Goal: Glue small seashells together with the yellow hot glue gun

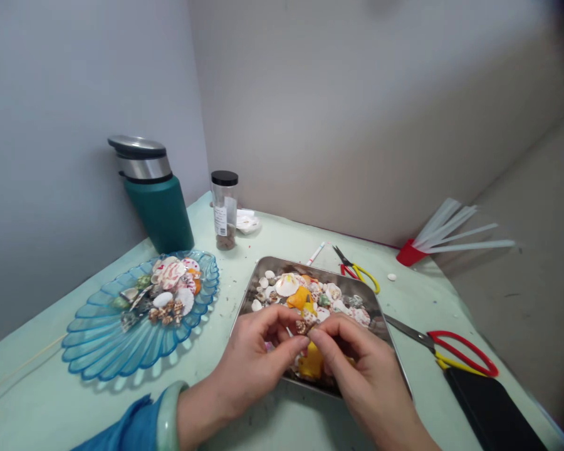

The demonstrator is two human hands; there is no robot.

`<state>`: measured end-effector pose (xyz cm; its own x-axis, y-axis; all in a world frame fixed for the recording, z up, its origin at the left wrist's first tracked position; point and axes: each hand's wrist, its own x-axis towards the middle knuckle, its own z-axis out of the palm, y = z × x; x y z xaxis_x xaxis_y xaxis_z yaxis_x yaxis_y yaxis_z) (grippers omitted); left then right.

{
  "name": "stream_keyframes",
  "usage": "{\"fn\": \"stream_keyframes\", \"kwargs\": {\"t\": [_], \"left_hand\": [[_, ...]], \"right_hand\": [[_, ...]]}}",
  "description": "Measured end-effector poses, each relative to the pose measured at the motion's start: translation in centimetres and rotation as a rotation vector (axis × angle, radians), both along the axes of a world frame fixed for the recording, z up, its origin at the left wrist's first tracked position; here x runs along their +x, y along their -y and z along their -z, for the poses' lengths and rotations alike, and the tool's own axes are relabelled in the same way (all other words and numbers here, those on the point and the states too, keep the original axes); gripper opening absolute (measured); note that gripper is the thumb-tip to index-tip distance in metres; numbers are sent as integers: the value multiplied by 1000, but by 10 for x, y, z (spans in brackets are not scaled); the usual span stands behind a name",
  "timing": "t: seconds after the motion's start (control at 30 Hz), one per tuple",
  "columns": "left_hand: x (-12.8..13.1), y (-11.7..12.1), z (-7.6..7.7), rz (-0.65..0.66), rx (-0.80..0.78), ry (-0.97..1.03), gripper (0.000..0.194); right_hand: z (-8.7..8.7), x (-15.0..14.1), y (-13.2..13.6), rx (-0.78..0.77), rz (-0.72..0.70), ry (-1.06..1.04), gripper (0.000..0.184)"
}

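Over a metal tray (404,369) of mixed seashells, my left hand (258,351) and my right hand (361,363) meet with bent, pinching fingers. Between their fingertips is a small brown-and-white spiral seashell (301,326), partly covered by the fingers. Whether a second small piece is pinched with it, I cannot tell. Beneath and around the hands lie white, speckled and greenish shells, a large white shell (287,285), an orange shell (299,296) and a yellow piece (312,361) whose kind is unclear. My hands hide the tray's near part.
At left, a blue scalloped plate (98,341) bears several shells. Behind stand a green bottle (162,213) and a clear jar (224,213). Small scissors (357,269), large scissors (460,351), a black flat object (493,407) and a red cup (410,253) of translucent sticks are at right.
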<state>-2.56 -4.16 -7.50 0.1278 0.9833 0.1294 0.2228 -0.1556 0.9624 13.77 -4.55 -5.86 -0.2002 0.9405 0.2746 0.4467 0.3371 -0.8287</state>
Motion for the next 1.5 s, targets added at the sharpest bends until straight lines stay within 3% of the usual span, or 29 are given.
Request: {"fn": "stream_keyframes", "kwargs": {"t": [0.37, 0.53, 0.63, 0.7, 1.17, 1.33, 1.5], "left_hand": [[0, 0, -2, 29, -25, -23, 15], [2, 0, -9, 51, -150, 116, 16], [3, -1, -12, 62, -235, 213, 16], [3, -1, -14, 62, -254, 240, 16], [0, -1, -9, 82, -177, 235, 28], [0, -1, -9, 91, -176, 209, 24], [-1, -1, -8, 106, -134, 226, 32]], "right_hand": [[-2, 3, -3, 99, 7, 108, 25], [-9, 10, -7, 127, 46, 88, 21], [-12, 13, -7, 225, -11, 46, 7], [-13, 14, -7, 291, -73, 44, 9], [-4, 17, -8, 483, -155, 288, 20], [-3, 17, -9, 502, -152, 360, 17], [-4, 16, -9, 507, -144, 364, 15]]}}
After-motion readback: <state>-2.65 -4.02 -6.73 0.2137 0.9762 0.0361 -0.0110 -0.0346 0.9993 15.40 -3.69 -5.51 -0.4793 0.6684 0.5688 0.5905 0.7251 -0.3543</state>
